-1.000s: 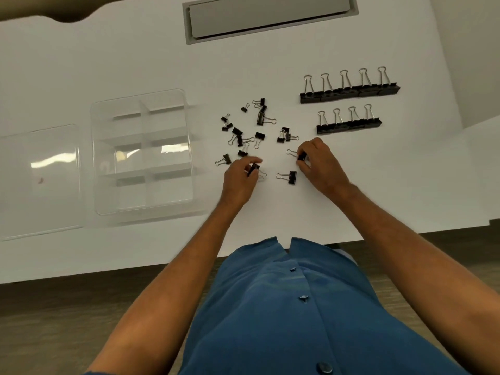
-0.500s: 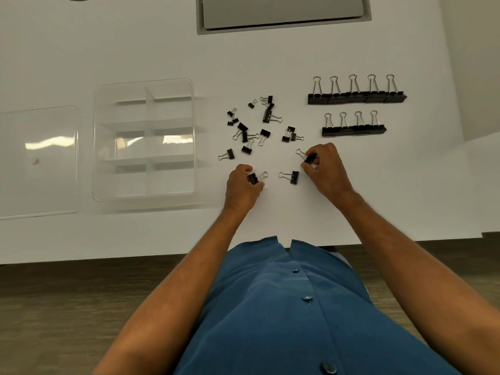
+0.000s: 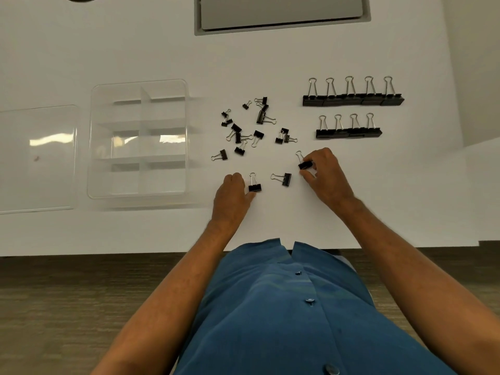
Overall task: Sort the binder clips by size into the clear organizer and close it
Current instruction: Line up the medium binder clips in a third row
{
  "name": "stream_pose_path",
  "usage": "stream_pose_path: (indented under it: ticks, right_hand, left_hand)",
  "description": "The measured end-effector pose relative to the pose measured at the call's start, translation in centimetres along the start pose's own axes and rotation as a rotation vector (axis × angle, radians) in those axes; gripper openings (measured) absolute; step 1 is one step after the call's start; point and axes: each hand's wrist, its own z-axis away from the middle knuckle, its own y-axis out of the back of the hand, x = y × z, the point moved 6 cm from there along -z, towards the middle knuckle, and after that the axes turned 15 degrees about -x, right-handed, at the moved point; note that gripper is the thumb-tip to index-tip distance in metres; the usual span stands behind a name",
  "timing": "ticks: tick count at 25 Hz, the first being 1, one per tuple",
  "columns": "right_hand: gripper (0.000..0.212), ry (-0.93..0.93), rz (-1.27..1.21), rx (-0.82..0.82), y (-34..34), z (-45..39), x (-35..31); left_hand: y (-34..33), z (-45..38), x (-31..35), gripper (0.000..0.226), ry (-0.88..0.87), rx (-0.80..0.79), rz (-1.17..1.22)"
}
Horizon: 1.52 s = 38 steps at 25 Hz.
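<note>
White table (image 3: 135, 50) over a dark wood-grain floor (image 3: 54, 307), with a grey recessed panel (image 3: 281, 12) set into the table at its far edge. Toward the left edge: one clear organizer (image 3: 139, 139), open, divided into two columns of compartments, all of them showing no clips; its flat clear lid (image 3: 38, 158) lies just beside it, at the very left edge. Toward the right edge: a row of five large binder clips (image 3: 353, 98), bodies touching side by side and wire handles pointing to the far edge; nearer the front, a second row of four medium clips (image 3: 349, 132), arranged the same way. Middle of the table: a loose scatter of small clips (image 3: 249, 125) in mixed sizes, some overlapping, none in order. In front of that scatter, three clips set apart: one clip (image 3: 255, 185) standing with handles toward the far edge, touched at its black body by the fingertips of the left hand (image 3: 231, 197), which is curled loosely with the thumb against the body's lower corner; whether it is truly pinched cannot be told. One clip (image 3: 282, 178) lies alone between the hands, touched by neither. One clip (image 3: 304, 163) is pinched at its black body between thumb and fingers of the right hand (image 3: 324, 174), handle angled up and away. Both forearms are bare; a blue buttoned shirt (image 3: 284, 307) fills the foreground at the front edge.
</note>
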Motion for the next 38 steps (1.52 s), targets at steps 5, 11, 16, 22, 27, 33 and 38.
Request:
stream_pose_path:
  ticks: [5,11,16,22,27,33,38]
  right_hand:
    - [0.027,0.096,0.168,-0.035,0.5,0.8,0.1]
    - [0.019,0.160,0.170,-0.130,1.0,1.0,1.2]
    - [0.018,0.116,0.088,-0.101,3.4,2.7,4.1]
    - [0.021,0.009,0.067,-0.039,7.1,4.7,10.1]
    - [0.021,0.021,0.004,-0.018,8.3,5.2,11.8]
    - [0.023,0.006,-0.040,0.017,8.3,3.8,12.0]
    - [0.022,0.010,-0.032,0.018,8.1,3.9,11.7]
  left_hand:
    - [-0.8,0.3,2.3,0.034,-0.194,0.054,-0.159]
    - [-1.0,-0.5,3.1,0.021,-0.151,0.046,0.030]
    - [-2.2,-1.1,9.2,0.027,-0.290,0.054,0.028]
    - [-7.5,-4.6,17.9,0.027,-0.405,-0.027,-0.097]
    - [-10.4,-7.5,20.5,0.025,-0.401,-0.016,-0.066]
    - [-10.0,-8.1,20.4,0.029,-0.381,0.021,0.090]
    - [-10.0,-8.2,20.3,0.029,-0.296,0.018,0.130]
